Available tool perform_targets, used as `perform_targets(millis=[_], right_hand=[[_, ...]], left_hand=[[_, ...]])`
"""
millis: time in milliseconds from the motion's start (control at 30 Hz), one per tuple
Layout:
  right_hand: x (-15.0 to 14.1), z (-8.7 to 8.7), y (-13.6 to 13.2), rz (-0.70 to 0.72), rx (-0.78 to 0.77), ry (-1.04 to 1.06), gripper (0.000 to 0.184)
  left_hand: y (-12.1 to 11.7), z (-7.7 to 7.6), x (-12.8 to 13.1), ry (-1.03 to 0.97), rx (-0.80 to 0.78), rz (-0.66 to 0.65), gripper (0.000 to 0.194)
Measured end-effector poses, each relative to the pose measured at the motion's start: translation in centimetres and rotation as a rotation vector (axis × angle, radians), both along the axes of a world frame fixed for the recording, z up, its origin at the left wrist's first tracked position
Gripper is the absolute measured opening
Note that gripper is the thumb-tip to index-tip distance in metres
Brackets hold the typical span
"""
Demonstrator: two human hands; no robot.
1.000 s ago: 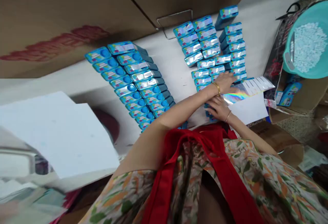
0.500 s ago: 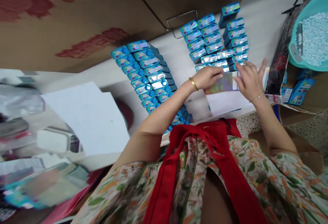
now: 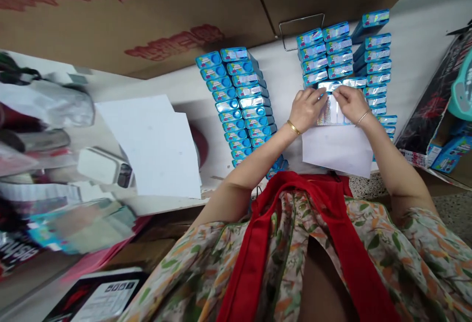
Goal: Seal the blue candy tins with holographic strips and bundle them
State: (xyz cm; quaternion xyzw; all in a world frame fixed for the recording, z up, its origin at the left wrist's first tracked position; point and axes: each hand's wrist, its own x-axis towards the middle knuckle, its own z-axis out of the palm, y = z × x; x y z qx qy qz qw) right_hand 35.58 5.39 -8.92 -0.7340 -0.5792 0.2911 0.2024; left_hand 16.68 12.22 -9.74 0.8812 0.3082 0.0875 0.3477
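Observation:
Several blue tins [image 3: 339, 59] with shiny labels on their narrow faces stand in rows before me. A silvery holographic sticker sheet [image 3: 335, 113] lies over the near tins, above a white paper sheet [image 3: 337, 151]. My left hand [image 3: 308, 109], with a gold bangle at the wrist, has its fingers bent and pinched at the top left of the sticker sheet. Opposite it, my right hand [image 3: 352, 104] is closed, thumb and fingertips together. A shiny sticker [image 3: 330, 86] on a tin lies between both sets of fingertips; the exact contact is partly hidden.
Another double row of blue tins [image 3: 239, 101] stands left of my hands. Farther left lie white papers [image 3: 155, 150] and a white device [image 3: 105, 167]. A large cardboard box [image 3: 184, 12] borders the back. At right are an open box [image 3: 424, 101] and a teal basin [image 3: 462, 91].
My view has shifted, so the scene sits farther right. The right hand's spread fingers have drawn together, and both hands' fingertips now meet near the sticker on the tin.

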Motion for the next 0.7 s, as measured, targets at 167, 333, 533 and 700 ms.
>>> perform_targets(millis=[167, 333, 533, 700], right_hand=[[1.1, -1.4, 0.6, -0.026, -0.045, -0.048, 0.036], [2.0, -1.4, 0.8, -0.019, -0.096, -0.166, 0.034], [1.4, -0.7, 0.9, 0.042, -0.05, -0.142, 0.038], [2.2, -1.5, 1.0, 0.03, -0.061, -0.142, 0.037]], left_hand=[[-2.5, -0.3, -2.0, -0.095, -0.043, -0.061, 0.034], [-3.4, 0.2, -3.3, -0.29, -0.09, 0.098, 0.036], [0.9, -0.1, 0.3, -0.079, -0.117, 0.138, 0.058], [0.4, -0.8, 2.1, 0.12, -0.071, 0.077, 0.057]])
